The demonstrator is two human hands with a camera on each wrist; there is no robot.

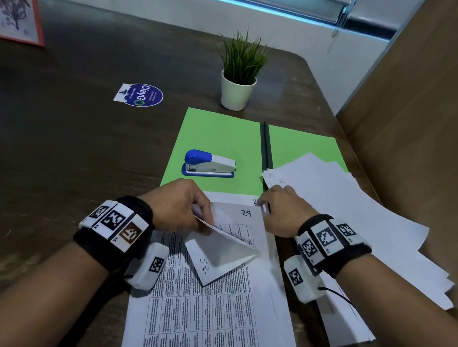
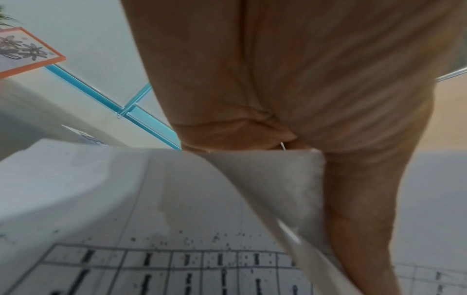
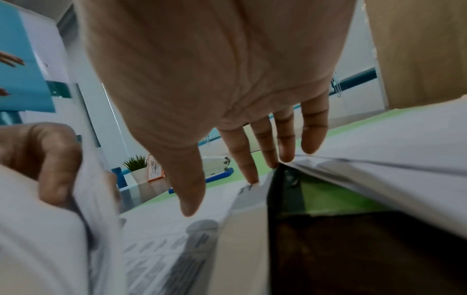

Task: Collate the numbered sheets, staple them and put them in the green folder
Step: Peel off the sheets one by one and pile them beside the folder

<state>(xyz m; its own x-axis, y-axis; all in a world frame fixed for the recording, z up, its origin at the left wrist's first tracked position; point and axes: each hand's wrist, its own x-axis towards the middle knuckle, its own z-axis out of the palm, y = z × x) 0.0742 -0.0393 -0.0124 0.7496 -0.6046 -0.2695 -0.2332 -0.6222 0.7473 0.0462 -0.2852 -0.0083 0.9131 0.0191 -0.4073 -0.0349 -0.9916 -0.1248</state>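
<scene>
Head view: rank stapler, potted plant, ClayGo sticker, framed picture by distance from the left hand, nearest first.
From the left hand, which pinches a folded-over sheet corner:
1. Stapler, just beyond the hand, on the green folder.
2. ClayGo sticker, farther back on the table, slightly left.
3. Potted plant, behind the folder.
4. Framed picture, far left corner.

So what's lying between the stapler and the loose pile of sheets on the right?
In the head view, bare green folder and its black spine separate the stapler from the loose pile.
</scene>
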